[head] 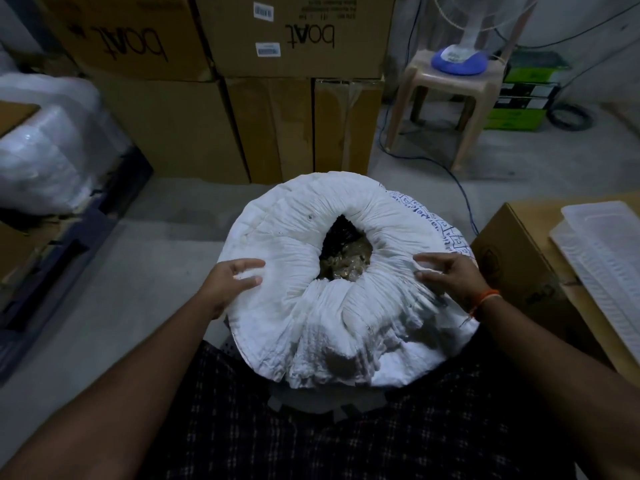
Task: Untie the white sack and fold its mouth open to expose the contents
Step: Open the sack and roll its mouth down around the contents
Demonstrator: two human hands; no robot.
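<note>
Hands sit on either side of the white woven plastic sack (311, 289) in the lower middle of the frame: the left hand (230, 284) lies at the sack's left edge with fingers loosely spread and fingertips touching the rolled fabric, pinching nothing, and the right hand (450, 275), a thin orange thread band (485, 299) at its wrist, rests with slightly bent, spread fingers on the right side of the roll. The sack's mouth is folded outward into a thick ring, its near side bunched in pleats, and through the dark opening at the centre show brownish, glossy contents (346, 265), too dim to identify. Blue print runs along the sack's right rim. At the right edge a brown cardboard box (512, 258) carries stacked translucent white plastic trays (602, 258). Across the top stand large brown cardboard cartons (242, 98), some printed "boat". At upper right a beige plastic stool (446, 95) holds the blue base of a fan (459, 62). A clear plastic-wrapped bundle (45, 143) fills the upper left.
</note>
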